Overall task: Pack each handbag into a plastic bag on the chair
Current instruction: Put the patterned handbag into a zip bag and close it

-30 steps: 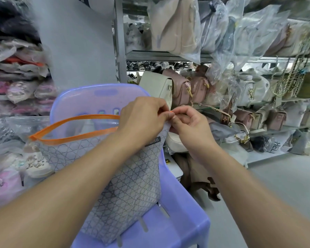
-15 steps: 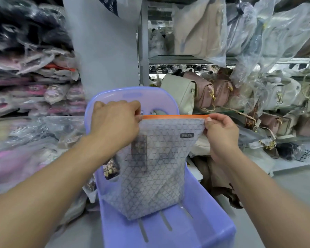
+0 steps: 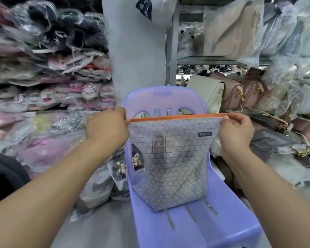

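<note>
Seemingly sealed plastic bag [image 3: 170,179] on chair [image 3: 209,230]

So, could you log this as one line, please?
bag on chair | strip taut | left hand pinches left end | right hand pinches right end

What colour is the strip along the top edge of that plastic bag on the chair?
Orange: the strip runs along the top of the grid-patterned plastic bag, seen best in the head view.

No text can be read. Plastic bag [image 3: 168,167]: small dark label [image 3: 205,134] near the upper right corner, pale characters too blurred to make out. White hanging bag [image 3: 163,17]: dark panel [image 3: 144,7] with white lettering, illegible.
</note>
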Demonstrator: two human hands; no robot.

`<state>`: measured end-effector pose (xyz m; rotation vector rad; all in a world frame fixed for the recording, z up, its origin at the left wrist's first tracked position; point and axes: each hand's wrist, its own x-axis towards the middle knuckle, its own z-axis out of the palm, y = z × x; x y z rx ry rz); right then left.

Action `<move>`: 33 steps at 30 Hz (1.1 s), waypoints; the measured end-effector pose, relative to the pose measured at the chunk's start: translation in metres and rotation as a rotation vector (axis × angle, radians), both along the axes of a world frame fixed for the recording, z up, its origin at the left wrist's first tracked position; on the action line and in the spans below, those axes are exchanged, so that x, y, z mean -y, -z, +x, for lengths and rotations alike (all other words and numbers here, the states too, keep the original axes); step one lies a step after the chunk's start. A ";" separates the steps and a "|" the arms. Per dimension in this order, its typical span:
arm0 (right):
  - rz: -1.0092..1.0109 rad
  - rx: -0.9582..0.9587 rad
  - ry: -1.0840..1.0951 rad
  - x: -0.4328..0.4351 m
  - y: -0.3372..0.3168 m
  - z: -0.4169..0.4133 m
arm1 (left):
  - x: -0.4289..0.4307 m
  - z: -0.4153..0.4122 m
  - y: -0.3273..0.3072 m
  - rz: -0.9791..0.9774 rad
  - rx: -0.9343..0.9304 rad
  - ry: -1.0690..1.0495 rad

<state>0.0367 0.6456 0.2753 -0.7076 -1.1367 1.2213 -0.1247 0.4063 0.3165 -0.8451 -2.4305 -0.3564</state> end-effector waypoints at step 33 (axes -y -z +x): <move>-0.197 0.381 -0.504 0.033 0.003 0.026 | -0.037 0.079 0.026 0.281 1.138 0.727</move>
